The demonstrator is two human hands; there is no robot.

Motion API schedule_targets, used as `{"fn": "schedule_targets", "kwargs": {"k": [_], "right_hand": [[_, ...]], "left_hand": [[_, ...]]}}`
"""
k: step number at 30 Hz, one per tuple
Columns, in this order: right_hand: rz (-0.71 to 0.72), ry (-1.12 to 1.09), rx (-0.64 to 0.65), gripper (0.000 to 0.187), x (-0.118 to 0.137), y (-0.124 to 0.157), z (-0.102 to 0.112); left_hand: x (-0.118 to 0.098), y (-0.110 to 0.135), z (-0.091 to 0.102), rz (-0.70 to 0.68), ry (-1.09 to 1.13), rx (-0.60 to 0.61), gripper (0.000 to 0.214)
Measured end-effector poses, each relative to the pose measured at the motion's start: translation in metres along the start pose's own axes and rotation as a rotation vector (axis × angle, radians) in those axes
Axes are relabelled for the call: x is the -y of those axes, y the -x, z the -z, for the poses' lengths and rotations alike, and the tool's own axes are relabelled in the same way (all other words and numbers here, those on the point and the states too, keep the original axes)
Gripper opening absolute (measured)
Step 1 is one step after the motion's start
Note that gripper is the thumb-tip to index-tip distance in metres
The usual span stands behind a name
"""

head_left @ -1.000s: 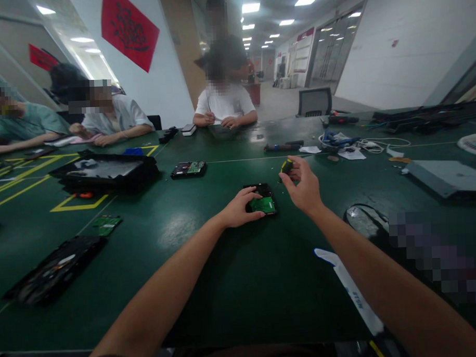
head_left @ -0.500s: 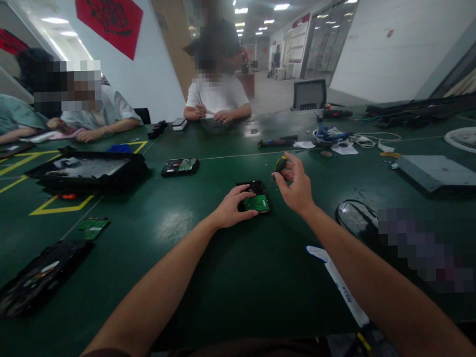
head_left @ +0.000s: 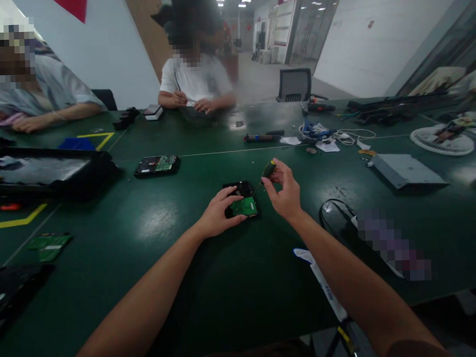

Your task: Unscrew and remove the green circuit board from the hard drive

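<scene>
A black hard drive with a green circuit board (head_left: 245,206) lies on the dark green table in front of me. My left hand (head_left: 217,213) grips it from the left, fingers across its top and thumb along the near edge. Pinched in my right hand (head_left: 286,191) is a small screwdriver with a green and yellow handle (head_left: 268,170). Its thin shaft slants down toward the drive's right edge. Whether the tip touches the drive is too small to tell.
Another hard drive (head_left: 157,165) lies farther back left, near a large black tray (head_left: 93,170). A loose green circuit board (head_left: 49,246) is at left. A grey metal box (head_left: 407,171) and cables (head_left: 318,130) lie to the right. A person (head_left: 197,83) sits opposite.
My view has turned slightly right, so the scene sits farther left. Both hands keep their holds on the hard drive and screwdriver, with little movement between them.
</scene>
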State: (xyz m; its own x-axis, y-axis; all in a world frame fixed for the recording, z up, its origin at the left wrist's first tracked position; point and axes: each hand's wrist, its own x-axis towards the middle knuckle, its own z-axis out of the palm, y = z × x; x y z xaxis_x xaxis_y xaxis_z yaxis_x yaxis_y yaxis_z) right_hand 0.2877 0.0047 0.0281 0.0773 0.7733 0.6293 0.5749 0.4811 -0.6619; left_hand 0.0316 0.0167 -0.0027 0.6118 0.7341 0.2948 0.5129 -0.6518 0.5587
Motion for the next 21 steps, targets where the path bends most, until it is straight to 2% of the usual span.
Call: {"fn": "schedule_targets", "kwargs": {"k": [8,11,16,21], "right_hand": [[-0.046,-0.021,0.032,0.062,0.005,0.003,-0.001],[-0.018,-0.040,0.022,0.061,0.004,0.004,-0.003],[0.055,0.033,-0.076,0.063,-0.004,0.007,-0.009],[0.068,0.023,-0.066,0.068,-0.004,0.009,-0.013]], "left_hand": [[0.000,0.000,0.000,-0.003,-0.003,-0.005,0.061],[-0.001,0.000,0.000,-0.001,-0.004,-0.007,0.062],[-0.003,0.000,0.000,0.002,-0.015,0.001,0.061],[-0.002,0.000,0.000,-0.007,-0.043,0.015,0.063]]}}
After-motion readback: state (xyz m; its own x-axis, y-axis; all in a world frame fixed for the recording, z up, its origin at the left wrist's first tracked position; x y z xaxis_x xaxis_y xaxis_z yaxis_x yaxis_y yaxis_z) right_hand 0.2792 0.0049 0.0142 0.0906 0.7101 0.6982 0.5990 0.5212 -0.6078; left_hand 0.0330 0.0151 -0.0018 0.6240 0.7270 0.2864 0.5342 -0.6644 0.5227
